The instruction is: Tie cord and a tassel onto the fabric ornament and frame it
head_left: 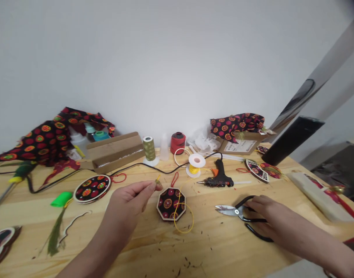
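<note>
My left hand [130, 200] is closed in a pinch on the end of a yellow cord [182, 216] just left of an octagonal fabric-covered ornament [170, 204]. The cord loops over and below the ornament. My right hand [266, 216] rests on the handles of black scissors [237, 211] lying on the wooden table [217, 247], fingers curled over them. A yellow cord spool [196, 163] stands behind the ornament.
A black glue gun [219, 178] lies behind the scissors, its cable running left. An oval ornament [92, 187], green tassel [58, 216], thread cones [149, 150], red spool [177, 143], cardboard boxes [114, 152] and patterned fabric [46, 141] crowd the back.
</note>
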A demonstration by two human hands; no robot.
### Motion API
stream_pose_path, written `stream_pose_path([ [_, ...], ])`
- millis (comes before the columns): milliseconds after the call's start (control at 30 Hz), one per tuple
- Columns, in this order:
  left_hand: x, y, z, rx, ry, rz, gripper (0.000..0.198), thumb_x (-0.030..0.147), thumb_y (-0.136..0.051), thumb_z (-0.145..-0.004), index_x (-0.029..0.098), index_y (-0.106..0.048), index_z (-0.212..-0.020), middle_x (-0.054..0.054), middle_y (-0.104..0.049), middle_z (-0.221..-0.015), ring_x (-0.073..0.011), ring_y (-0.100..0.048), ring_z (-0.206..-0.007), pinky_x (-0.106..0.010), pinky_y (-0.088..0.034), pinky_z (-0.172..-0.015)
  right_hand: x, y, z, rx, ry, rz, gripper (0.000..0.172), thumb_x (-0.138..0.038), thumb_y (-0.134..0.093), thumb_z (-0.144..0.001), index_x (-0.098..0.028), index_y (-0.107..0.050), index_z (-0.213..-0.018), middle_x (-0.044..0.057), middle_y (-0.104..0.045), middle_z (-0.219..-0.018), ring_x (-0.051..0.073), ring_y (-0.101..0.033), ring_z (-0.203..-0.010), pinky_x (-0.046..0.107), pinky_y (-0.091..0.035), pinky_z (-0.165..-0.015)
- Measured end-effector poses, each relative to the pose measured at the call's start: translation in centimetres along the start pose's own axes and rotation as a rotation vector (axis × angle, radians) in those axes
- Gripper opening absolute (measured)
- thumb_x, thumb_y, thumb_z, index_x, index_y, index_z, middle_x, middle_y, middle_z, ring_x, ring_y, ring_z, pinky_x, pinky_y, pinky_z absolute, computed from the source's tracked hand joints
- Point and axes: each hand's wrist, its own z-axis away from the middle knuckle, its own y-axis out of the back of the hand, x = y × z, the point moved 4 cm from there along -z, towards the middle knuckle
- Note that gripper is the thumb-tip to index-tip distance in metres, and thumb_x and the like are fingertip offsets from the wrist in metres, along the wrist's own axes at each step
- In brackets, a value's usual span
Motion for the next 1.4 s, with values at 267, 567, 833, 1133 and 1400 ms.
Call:
stream_pose_path([
  [267, 0.2, -2.2, 0.7, -0.241, 0.265, 0.381, 0.028, 0.04, -0.066, -0.073, 0.012, -0.072, -0.074, 0.009, -0.032, -0.04, -0.0057, -0.022, -0.042, -0.02, -0.015, -0.043, -8.9, 1.8, -5.3, 0.2, 0.008, -0.564, 0.031, -0.036, -0.045, -0.087, -0.018, -0.064, -0.071, 0.004, -0.063, -0.071, 0.016, -0.054, -0.067, 0.028, -0.042, -0.062],
  [567, -1.5, -3.1, 0.7, -0.259, 0.367, 0.646, 0.022, 0.032, -0.072, -0.068, 0.01, -0.072, -0.069, 0.007, -0.036, -0.045, -0.0037, -0.02, -0.043, -0.019, -0.013, -0.041, -13.4, -1.0, -12.1, 0.166, -0.053, -1.225, 0.018, -0.023, -0.06, -0.076, -0.013, -0.062, -0.091, -0.002, -0.057, -0.07, 0.007, -0.044, -0.056, 0.021, -0.034, -0.052],
  [833, -2.1, -3.3, 0.9, -0.369, 0.396, 0.746, 0.021, 0.03, -0.074, -0.067, 0.01, -0.071, -0.066, 0.008, -0.034, -0.043, -0.0032, -0.019, -0.042, -0.019, -0.014, -0.041, -13.2, -4.1, -12.0, -0.104, -0.1, -1.626, 0.029, -0.026, -0.077, -0.057, -0.011, -0.069, -0.08, 0.0, -0.065, -0.061, 0.007, -0.052, -0.05, 0.02, -0.036, -0.051],
  [1133, -2.1, -3.9, 1.6, -0.488, 0.433, 0.778, 0.022, 0.032, -0.073, -0.068, 0.01, -0.071, -0.064, 0.009, -0.028, -0.04, -0.0031, -0.018, -0.04, -0.019, -0.013, -0.04, -13.8, -5.0, -12.2, -0.261, 0.132, -1.839, 0.021, -0.02, -0.077, -0.061, -0.013, -0.071, -0.079, 0.002, -0.068, -0.059, 0.012, -0.063, -0.055, 0.022, -0.043, -0.056],
  [1400, -2.1, -3.9, 1.4, -0.467, 0.427, 0.717, 0.023, 0.033, -0.073, -0.067, 0.011, -0.072, -0.065, 0.007, -0.034, -0.04, -0.0034, -0.02, -0.04, -0.019, -0.013, -0.041, -13.7, -3.8, -11.9, -0.068, 0.178, -1.726, 0.013, -0.023, -0.074, -0.068, -0.014, -0.064, -0.063, 0.0, -0.063, -0.06, 0.01, -0.057, -0.05, 0.024, -0.044, -0.054],
])
